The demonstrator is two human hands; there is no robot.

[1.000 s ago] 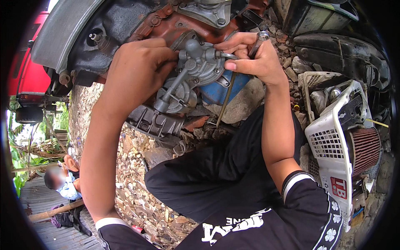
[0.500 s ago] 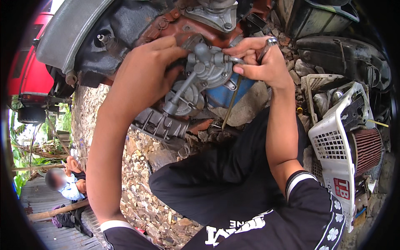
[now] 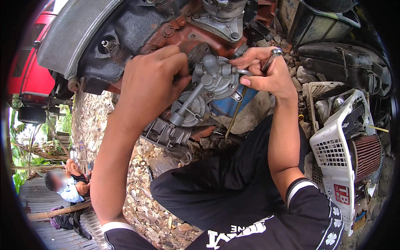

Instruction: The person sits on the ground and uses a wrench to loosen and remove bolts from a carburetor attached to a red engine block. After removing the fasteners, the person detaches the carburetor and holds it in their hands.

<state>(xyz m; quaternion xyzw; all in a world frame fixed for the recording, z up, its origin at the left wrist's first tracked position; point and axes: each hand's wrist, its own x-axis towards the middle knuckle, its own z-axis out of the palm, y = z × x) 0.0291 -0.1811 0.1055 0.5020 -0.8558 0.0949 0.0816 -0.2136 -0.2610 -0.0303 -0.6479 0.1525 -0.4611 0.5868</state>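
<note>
The grey metal housing (image 3: 208, 79) sits at the near edge of the red-brown engine (image 3: 200, 36), likely weighty, stiff, perhaps oily; its rim seems surest to hold. Right hand (image 3: 276, 81): grip around a wrench (image 3: 271, 60). Left hand (image 3: 155, 79): beside the housing, grip hidden, cannot tell.

From here I can't see the fingertips of the left grip (image 3: 155, 77), curled under its knuckles; the right grip (image 3: 274, 78) hides part of the wrench (image 3: 270, 60). My view's top edge crops the engine (image 3: 185, 40).
</note>
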